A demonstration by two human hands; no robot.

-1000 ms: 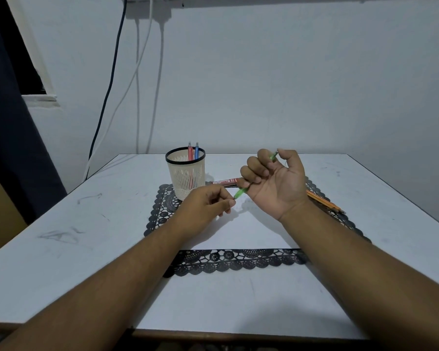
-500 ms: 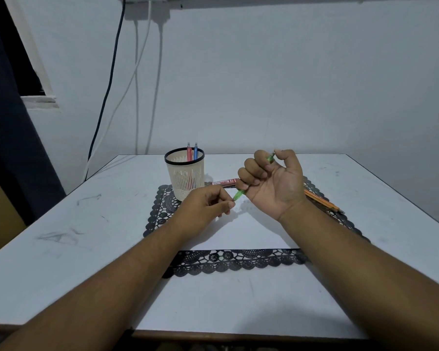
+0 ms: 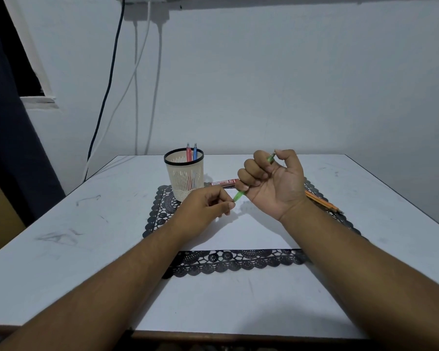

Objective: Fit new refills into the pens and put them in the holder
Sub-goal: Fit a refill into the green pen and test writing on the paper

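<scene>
Over the mat (image 3: 238, 262) | right hand (image 3: 274, 184) fisted round green pen (image 3: 238, 196) | left hand (image 3: 203, 207) fingertips pinched at pen's lower tip, what's pinched too small to tell | holder (image 3: 185, 177) has two pens

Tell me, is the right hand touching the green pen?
Touching. The head view shows the right hand with fingers curled round the green pen.

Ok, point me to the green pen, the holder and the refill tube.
green pen (image 3: 238, 196), head view, on its lower end below the right hand's fingers.
holder (image 3: 184, 184), head view, on its slatted wall.
refill tube (image 3: 223, 183), head view, on its middle.
</scene>
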